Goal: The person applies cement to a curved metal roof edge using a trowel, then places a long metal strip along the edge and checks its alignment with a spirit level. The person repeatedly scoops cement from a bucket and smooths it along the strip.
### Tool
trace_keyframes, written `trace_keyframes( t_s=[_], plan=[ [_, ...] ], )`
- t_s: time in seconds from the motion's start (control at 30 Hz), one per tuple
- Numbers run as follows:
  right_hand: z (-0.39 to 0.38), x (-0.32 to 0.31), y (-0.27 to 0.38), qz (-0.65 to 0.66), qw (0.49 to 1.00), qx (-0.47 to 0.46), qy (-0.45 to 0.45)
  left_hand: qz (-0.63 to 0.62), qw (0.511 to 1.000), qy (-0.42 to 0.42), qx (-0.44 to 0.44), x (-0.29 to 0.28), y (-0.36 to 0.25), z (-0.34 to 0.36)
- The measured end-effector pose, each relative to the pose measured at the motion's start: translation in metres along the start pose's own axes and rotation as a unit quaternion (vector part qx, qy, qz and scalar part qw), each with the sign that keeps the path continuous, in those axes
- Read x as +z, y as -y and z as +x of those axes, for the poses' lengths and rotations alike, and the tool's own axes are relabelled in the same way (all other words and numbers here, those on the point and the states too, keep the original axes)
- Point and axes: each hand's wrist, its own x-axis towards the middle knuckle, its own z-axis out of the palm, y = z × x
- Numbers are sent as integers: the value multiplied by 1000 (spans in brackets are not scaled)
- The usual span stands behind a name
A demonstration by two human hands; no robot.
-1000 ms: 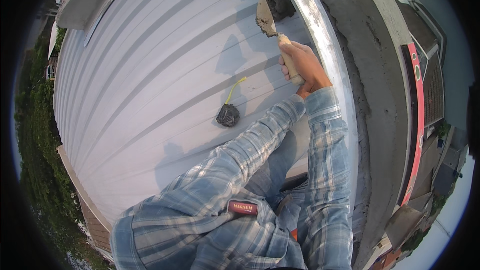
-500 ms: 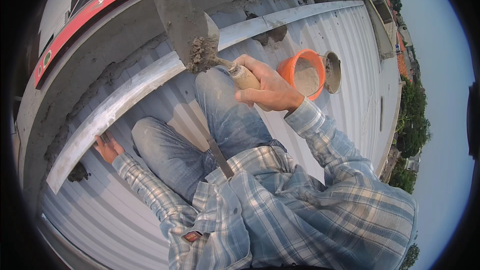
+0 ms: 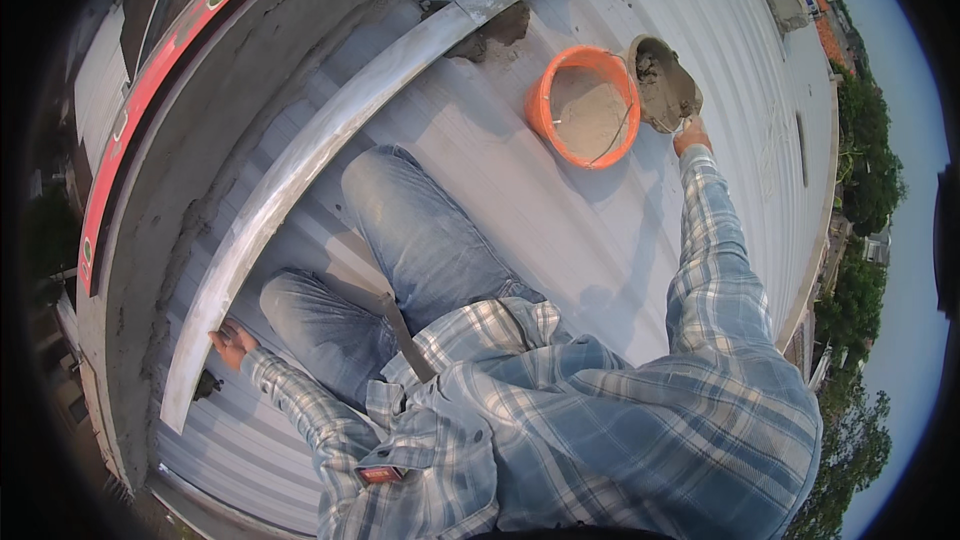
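With my right arm stretched out, my right hand (image 3: 691, 137) is closed on the handle of a trowel (image 3: 683, 93). Its blade dips into a small dark bucket (image 3: 645, 47) of wet grey mortar, and most of the handle is hidden in my fist. At the lower left, my left hand (image 3: 232, 342) grips the near edge of a long flat metal strip (image 3: 290, 175), close to its end. The strip lies along the wall's foot and looks bowed in this view.
An orange bucket (image 3: 538, 105) of grey powdery material stands beside the mortar bucket. My bent legs (image 3: 425, 230) rest on ribbed metal roofing (image 3: 600, 240). A rough cement parapet (image 3: 235, 70) with a red sign board (image 3: 130, 120) runs along the left. Mortar patches (image 3: 500, 32) lie under the strip.
My right hand has carried the trowel from in front of me, where it bore a lump of mortar, out to the right into the dark bucket. My left hand stays on the strip. The view has shifted.
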Motion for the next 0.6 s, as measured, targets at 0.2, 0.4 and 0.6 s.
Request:
trace_keyframes(
  t_s=[0.2, 0.4, 0.6],
  plan=[
    [-47, -77, 46, 129, 956, -17, 263, -12, 999, -38, 20, 13, -16, -11],
    [-22, -34, 32, -164, 945, -211, 187, -17, 999, -27, 2, 15, 3, -17],
    [-41, 40, 96, -141, 930, -272, 202, -1, 1000, -26, 12, 23, -2, -20]
  ],
)
